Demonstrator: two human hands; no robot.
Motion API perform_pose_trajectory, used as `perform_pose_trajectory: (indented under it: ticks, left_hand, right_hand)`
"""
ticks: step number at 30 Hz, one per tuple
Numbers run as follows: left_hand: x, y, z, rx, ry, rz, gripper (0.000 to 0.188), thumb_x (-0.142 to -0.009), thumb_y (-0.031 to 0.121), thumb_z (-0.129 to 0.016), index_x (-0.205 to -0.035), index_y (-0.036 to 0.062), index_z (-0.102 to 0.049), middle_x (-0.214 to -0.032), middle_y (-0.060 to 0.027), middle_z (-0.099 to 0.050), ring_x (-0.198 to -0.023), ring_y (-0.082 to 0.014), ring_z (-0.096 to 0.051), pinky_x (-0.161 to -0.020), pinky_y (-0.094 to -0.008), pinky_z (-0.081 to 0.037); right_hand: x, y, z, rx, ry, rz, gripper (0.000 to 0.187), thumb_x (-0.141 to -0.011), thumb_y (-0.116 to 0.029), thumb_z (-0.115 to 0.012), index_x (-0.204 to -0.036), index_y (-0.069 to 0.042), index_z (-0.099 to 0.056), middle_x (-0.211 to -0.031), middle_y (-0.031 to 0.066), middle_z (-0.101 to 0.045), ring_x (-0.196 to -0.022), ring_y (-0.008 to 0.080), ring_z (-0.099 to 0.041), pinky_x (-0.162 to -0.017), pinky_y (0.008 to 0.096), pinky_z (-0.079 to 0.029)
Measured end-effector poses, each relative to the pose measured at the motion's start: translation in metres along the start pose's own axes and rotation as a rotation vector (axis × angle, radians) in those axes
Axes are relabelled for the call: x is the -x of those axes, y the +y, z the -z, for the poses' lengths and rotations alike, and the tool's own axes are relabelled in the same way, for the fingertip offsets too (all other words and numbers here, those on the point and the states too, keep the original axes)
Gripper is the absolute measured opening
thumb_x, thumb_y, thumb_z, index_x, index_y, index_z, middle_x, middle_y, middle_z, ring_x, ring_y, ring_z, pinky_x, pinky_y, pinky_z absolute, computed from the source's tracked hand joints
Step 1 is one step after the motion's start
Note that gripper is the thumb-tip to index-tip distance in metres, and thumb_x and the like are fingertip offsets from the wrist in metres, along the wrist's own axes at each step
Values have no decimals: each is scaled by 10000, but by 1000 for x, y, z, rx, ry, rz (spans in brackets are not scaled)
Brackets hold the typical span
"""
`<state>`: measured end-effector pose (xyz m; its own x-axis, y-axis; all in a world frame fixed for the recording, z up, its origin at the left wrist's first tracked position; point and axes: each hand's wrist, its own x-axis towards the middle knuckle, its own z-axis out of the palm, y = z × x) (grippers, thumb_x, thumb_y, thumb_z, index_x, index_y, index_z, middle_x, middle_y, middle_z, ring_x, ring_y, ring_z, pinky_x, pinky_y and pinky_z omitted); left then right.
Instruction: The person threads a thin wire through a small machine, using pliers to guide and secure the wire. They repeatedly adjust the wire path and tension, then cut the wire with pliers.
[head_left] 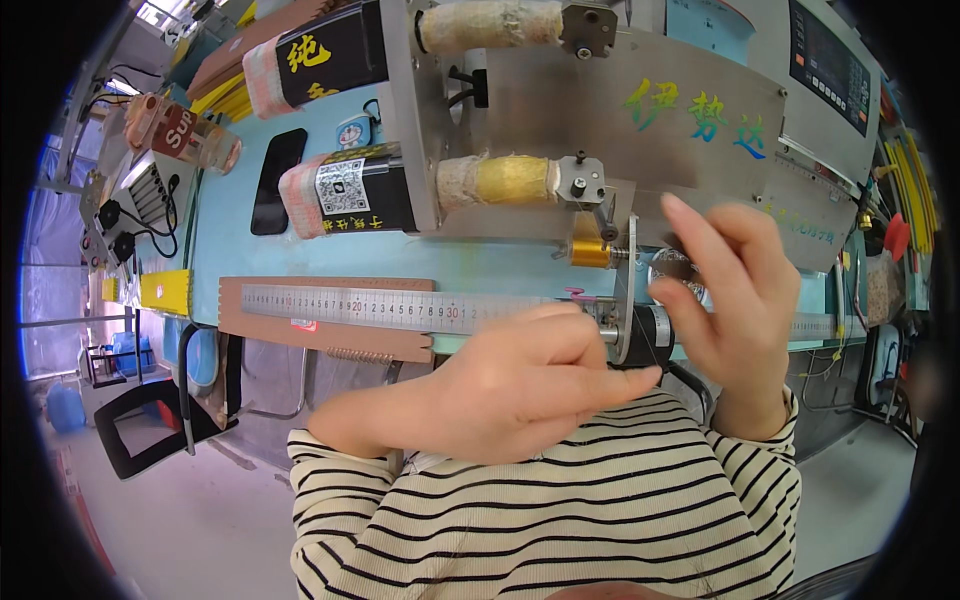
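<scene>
My left hand (510, 385) is low in front of a small metal spindle, its fingers folded and pressed together, with the tips pointing right. What the tips pinch, if anything, is too fine to make out; a faint thin line seems to run near them. To the right, my right hand (745, 285) is raised with thumb and index finger apart. A dark narrow piece (675, 264) shows in that gap; whether it is held is unclear. Beside the hands stand an upright metal plate (627, 290), a gold-coloured cylinder (590, 246) and a black round motor-like part (652, 332).
A steel ruler (400, 310) lies along a brown board (260, 325) at the table's front edge. Beyond are a wrapped roller arm (510, 180), a metal panel (600, 110) and a control box (830, 65). A phone (278, 182) and a bottle (200, 140) are at left.
</scene>
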<state>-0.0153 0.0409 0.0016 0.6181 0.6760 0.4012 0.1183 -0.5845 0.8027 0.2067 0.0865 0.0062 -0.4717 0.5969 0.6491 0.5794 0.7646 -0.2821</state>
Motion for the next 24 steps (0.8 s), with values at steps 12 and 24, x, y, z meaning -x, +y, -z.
perform_pose_trajectory:
  ticks: [12,24]
  left_hand:
    - [-2,4,5,-256,4,-12,243,-729,125,-790,-905,74,-630,-802,-36,-639,-693,-196,-618,-576,-331,-481]
    - [-30,-20,37,-1160,412,-37,310,-628,60,-805,-858,112,-604,-921,-9,-681,-854,-174,-613,-996,-425,-361]
  right_hand:
    - [-15,-3,-19,-103,120,-9,631,-665,-102,-799,-1245,10,-578,-1012,97,-597,-593,132,-465,-512,235,-401]
    - [4,-1,-41,-74,96,-52,505,-579,11,-734,-1075,-46,-660,-943,76,-567,-643,170,-596,-489,278,-472]
